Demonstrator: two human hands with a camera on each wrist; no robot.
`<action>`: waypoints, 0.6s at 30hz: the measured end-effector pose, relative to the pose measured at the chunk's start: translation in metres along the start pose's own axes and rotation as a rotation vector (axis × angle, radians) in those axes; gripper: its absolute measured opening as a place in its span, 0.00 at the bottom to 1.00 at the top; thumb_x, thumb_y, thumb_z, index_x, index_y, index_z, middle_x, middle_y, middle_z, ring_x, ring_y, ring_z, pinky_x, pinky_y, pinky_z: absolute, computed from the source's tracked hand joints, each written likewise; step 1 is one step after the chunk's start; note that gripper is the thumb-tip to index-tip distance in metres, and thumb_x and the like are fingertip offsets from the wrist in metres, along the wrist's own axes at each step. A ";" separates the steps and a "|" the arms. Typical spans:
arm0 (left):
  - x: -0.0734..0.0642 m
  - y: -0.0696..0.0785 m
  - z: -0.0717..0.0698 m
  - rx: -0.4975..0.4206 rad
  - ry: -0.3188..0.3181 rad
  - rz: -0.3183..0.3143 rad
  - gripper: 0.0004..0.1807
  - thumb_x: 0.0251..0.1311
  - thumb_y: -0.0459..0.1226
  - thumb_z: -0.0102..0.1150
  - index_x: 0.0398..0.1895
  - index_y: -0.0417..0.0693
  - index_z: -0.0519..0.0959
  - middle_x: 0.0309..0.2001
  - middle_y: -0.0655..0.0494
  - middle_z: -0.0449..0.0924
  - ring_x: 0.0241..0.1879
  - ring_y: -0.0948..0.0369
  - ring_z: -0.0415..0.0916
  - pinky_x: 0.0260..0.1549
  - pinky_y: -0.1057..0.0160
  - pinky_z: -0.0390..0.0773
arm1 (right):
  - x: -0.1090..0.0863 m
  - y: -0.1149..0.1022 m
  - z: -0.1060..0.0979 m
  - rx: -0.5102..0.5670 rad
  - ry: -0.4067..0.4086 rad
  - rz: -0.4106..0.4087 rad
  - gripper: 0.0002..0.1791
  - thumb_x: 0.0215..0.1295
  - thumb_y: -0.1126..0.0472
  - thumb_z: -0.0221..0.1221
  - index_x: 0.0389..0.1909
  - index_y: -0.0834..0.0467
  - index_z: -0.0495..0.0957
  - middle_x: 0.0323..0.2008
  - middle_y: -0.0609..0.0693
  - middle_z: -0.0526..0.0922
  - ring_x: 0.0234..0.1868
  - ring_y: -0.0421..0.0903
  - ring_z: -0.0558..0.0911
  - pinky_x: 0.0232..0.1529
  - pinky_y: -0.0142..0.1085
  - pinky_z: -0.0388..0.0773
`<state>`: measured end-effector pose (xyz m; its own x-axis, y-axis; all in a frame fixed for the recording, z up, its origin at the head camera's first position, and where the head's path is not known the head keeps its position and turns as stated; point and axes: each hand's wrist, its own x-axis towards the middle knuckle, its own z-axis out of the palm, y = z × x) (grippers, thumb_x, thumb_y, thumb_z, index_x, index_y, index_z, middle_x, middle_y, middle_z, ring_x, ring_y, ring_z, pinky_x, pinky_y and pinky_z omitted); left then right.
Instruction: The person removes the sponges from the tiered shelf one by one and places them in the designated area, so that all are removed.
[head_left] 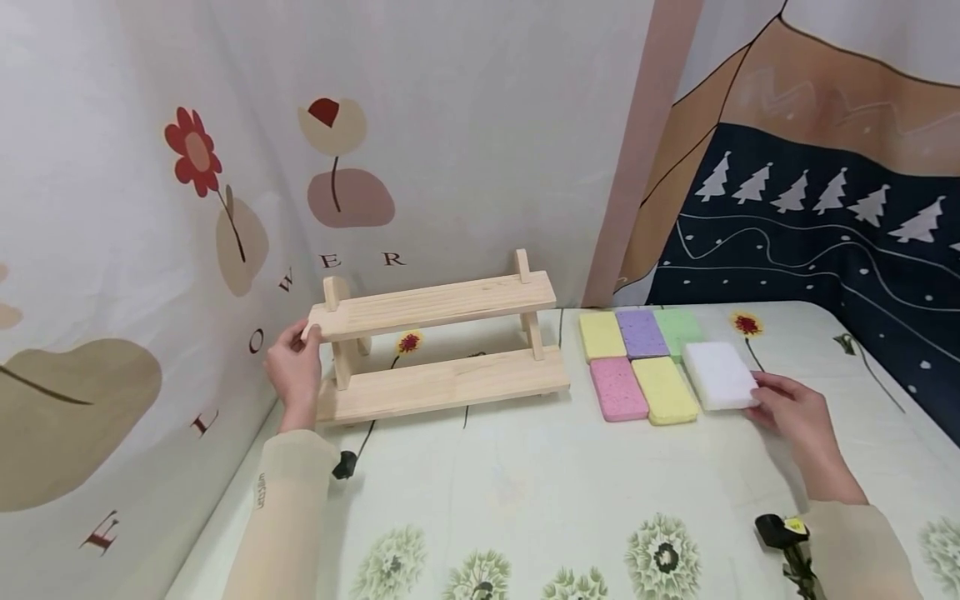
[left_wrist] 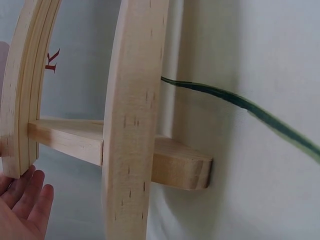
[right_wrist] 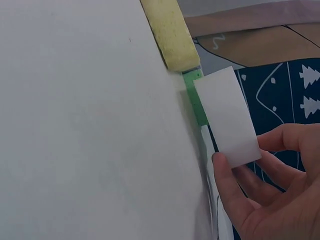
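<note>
A two-tier wooden shelf [head_left: 450,383] of pale boards stands at the left of the table. My left hand [head_left: 295,367] pinches the left end of its upper board, thumb at the front. From the left wrist view, the fingers of that hand [left_wrist: 27,202] lie against the board's end. My right hand [head_left: 795,417] holds a white sponge block [head_left: 718,375] by its right edge, between thumb and fingers [right_wrist: 282,137]. Just left of that block are a yellow sponge [head_left: 664,390] and a green sponge [head_left: 678,331], the green one partly covered by the white block.
A pink sponge [head_left: 619,389], a purple sponge [head_left: 642,333] and another yellow sponge [head_left: 602,336] lie in the same two-row group. Printed curtains [head_left: 480,125] hang close behind and along the left side. A flower-patterned cloth [head_left: 510,483] covers the table.
</note>
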<state>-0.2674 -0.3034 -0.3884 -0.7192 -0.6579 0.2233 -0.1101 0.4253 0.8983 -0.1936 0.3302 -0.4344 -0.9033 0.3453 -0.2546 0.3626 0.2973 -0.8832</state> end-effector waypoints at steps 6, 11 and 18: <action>0.001 -0.001 -0.002 0.003 0.011 0.005 0.24 0.70 0.50 0.54 0.63 0.48 0.78 0.61 0.48 0.81 0.59 0.54 0.79 0.60 0.56 0.78 | 0.000 0.003 0.002 -0.009 -0.070 -0.025 0.31 0.76 0.58 0.47 0.73 0.70 0.57 0.69 0.72 0.60 0.29 0.22 0.78 0.37 0.24 0.84; 0.001 -0.004 -0.004 0.019 0.017 0.013 0.24 0.70 0.50 0.54 0.63 0.49 0.79 0.59 0.49 0.82 0.56 0.55 0.80 0.55 0.62 0.79 | 0.001 0.002 0.009 -0.066 -0.114 -0.059 0.31 0.76 0.58 0.47 0.72 0.72 0.57 0.70 0.75 0.59 0.30 0.19 0.74 0.37 0.22 0.82; 0.003 -0.001 -0.005 0.032 0.010 0.006 0.24 0.70 0.50 0.54 0.63 0.49 0.79 0.60 0.49 0.82 0.57 0.55 0.80 0.56 0.60 0.79 | 0.005 0.001 0.007 -0.236 -0.090 -0.129 0.28 0.74 0.59 0.51 0.67 0.75 0.65 0.64 0.76 0.68 0.29 0.22 0.74 0.30 0.21 0.79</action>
<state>-0.2662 -0.3092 -0.3867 -0.7133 -0.6613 0.2322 -0.1277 0.4484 0.8846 -0.1988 0.3259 -0.4396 -0.9582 0.2140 -0.1898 0.2777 0.5366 -0.7969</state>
